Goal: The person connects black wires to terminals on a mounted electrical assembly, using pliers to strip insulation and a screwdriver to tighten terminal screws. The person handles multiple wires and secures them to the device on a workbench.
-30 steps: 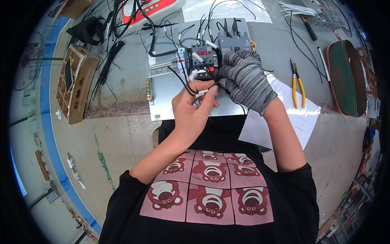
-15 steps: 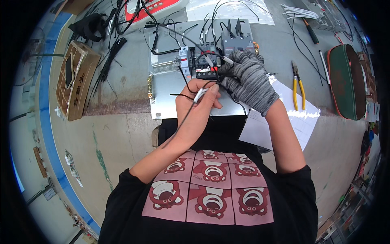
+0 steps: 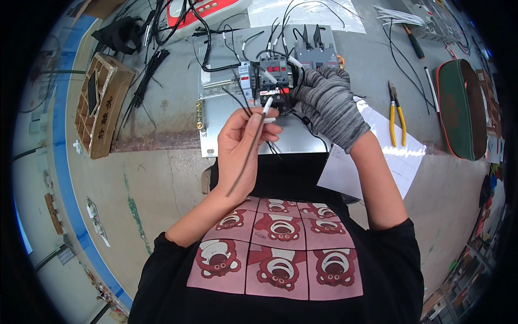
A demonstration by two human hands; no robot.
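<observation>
My bare left hand (image 3: 240, 143) is closed around several thin black wires near the front of a metal mounting plate (image 3: 216, 121). One of these, a black wire with a white sleeve (image 3: 267, 105), points up from between thumb and fingers. Just beyond it sits a contactor (image 3: 273, 67) with red marks and a dark lower block. My right hand (image 3: 329, 105), in a grey striped knit glove, has its fingers bent together at the contactor's right side. Black wires run to those fingertips, but what they grip is hidden. A grey breaker (image 3: 315, 54) stands just beyond the glove.
Yellow-handled pliers (image 3: 396, 119) lie by white paper (image 3: 377, 156) on the right, with a green case (image 3: 458, 110) farther out. A wooden compartment box (image 3: 102, 105) and black cable ties (image 3: 144, 86) are at left. A screwdriver (image 3: 414, 43) lies at far right.
My left hand has drawn back slightly to the left, and its white-sleeved wire now stands more upright. The sleeved wire by the glove has shifted up. My right hand stays nearly in place.
</observation>
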